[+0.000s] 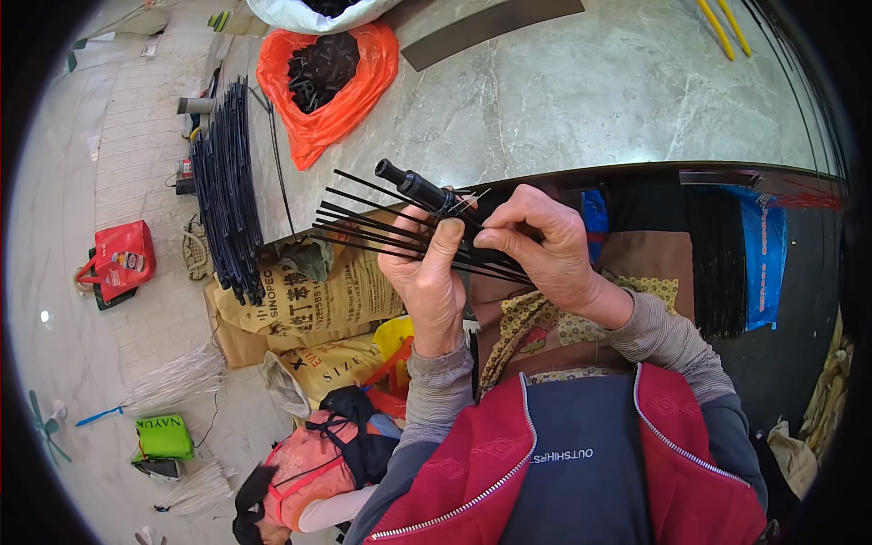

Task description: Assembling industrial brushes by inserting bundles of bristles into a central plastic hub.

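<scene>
Between my hands is what looks like a part of an umbrella frame: a black tubular hub [420,189] with several thin black ribs [359,232] fanning out from it. My left hand [425,277] is closed around the ribs, its thumb pressing just below the hub. Fine, light-coloured wire ends [470,200] stick out by the hub's collar. My right hand [554,238] pinches thumb and forefinger together right beside the collar. Whatever sits between those fingertips is too small or hidden to name.
A grey marble-look table [545,109] lies ahead, bearing an orange bag [363,91] of small black parts and a dark flat strip [490,29]. Bundled black rods [227,195] hang over its left edge. Below are printed sacks [341,295]. Another person [313,463] bends at lower left.
</scene>
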`<state>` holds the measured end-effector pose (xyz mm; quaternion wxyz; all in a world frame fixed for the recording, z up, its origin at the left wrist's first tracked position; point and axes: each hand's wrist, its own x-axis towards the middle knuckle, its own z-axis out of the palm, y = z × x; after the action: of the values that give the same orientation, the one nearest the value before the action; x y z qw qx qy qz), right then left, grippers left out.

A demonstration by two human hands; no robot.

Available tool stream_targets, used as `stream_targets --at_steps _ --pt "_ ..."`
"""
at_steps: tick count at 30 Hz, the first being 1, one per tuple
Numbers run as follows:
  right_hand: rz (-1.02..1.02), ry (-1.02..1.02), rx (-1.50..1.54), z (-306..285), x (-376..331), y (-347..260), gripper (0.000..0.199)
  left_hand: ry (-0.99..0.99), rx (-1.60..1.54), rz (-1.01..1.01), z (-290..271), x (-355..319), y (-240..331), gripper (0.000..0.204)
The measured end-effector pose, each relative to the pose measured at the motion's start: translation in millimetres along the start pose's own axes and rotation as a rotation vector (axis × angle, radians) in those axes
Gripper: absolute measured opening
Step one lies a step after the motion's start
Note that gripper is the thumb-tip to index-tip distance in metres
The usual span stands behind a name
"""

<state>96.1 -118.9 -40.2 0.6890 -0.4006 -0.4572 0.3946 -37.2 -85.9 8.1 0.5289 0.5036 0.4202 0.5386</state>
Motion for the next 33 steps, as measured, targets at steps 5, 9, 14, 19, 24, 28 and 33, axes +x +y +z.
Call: stream_targets --at_steps 5,9,14,19,24,28,33 --pt "0.404 -0.064 0.332 -3 1 -7 0.017 -0.077 -0.145 -0.025 -3 5 2 0.028" --pt "0.457 -0.1 0.34 -7 6 -6 0.023 -0.114 -0.138 -0.013 -6 8 2 0.029" --pt "0.491 -0.116 0.413 -13 9 -5 0.024 -0.181 -0.09 0.006 -5 10 0 0.029" --pt "0.491 -0.142 0.395 -14 12 -3 0.024 -0.151 -0.066 -0.006 -1 8 2 0.031" --pt "0.462 -0.083 0.388 -8 8 -3 0.023 -0.095 -0.013 -0.046 2 0 9 0.033" --pt "0.435 -0.06 0.327 -1 5 -5 0.025 -0.055 0.009 -0.022 1 -7 9 0.032" --pt "0.371 -0.104 0.166 0 -4 -14 0.021 -0.006 0.041 0.055 7 -13 5 0.03"
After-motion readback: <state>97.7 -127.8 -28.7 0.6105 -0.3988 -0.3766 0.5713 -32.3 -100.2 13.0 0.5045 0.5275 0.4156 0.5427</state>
